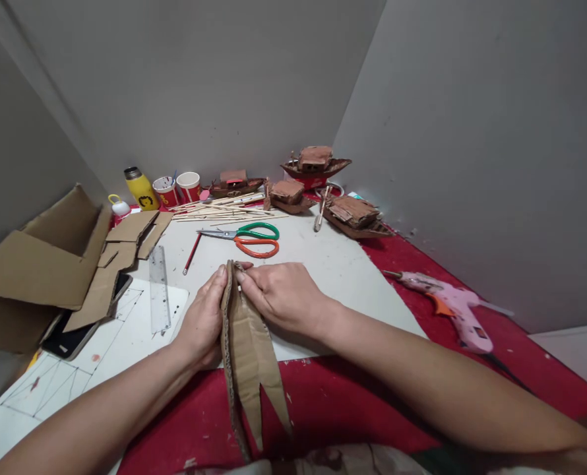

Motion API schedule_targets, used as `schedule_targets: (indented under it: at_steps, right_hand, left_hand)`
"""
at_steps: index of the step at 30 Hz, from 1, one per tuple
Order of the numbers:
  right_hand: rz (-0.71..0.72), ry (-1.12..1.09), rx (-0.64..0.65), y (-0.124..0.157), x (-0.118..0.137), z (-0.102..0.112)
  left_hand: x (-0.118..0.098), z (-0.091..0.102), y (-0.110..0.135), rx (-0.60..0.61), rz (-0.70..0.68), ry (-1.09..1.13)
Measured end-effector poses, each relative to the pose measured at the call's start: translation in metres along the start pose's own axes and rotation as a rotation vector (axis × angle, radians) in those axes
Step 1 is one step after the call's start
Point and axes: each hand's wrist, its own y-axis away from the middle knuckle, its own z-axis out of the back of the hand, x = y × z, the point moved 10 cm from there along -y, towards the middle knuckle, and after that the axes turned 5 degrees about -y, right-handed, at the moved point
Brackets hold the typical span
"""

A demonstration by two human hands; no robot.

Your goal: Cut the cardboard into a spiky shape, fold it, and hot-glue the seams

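Note:
Both of my hands pinch the far end of a folded brown cardboard piece that stands on edge on the white board. My left hand presses its left side with fingers closed. My right hand presses its right side, fingers pinched at the tip. The cardboard's near end splits into pointed strips that reach down over the red table cover toward me.
Green and orange scissors, a red pencil and a clear ruler lie behind my hands. Wooden sticks, several cardboard boats, cups and a yellow bottle line the wall. A pink glue gun lies right; an open box left.

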Motion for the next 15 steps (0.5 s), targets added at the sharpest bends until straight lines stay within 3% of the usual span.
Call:
schedule_targets:
  at_steps: [5, 11, 15]
  right_hand:
    - [0.016, 0.049, -0.051, -0.001, -0.003, 0.012]
    - [0.034, -0.376, -0.242, 0.001, -0.012, 0.030]
    - [0.130, -0.448, -0.282, 0.002, -0.005, 0.033]
  left_hand:
    - [0.005, -0.001, -0.001, 0.001, 0.045, 0.094]
    - [0.006, -0.007, 0.003, 0.026, 0.111, 0.160]
    - [0.007, -0.006, 0.006, 0.016, 0.150, 0.138]
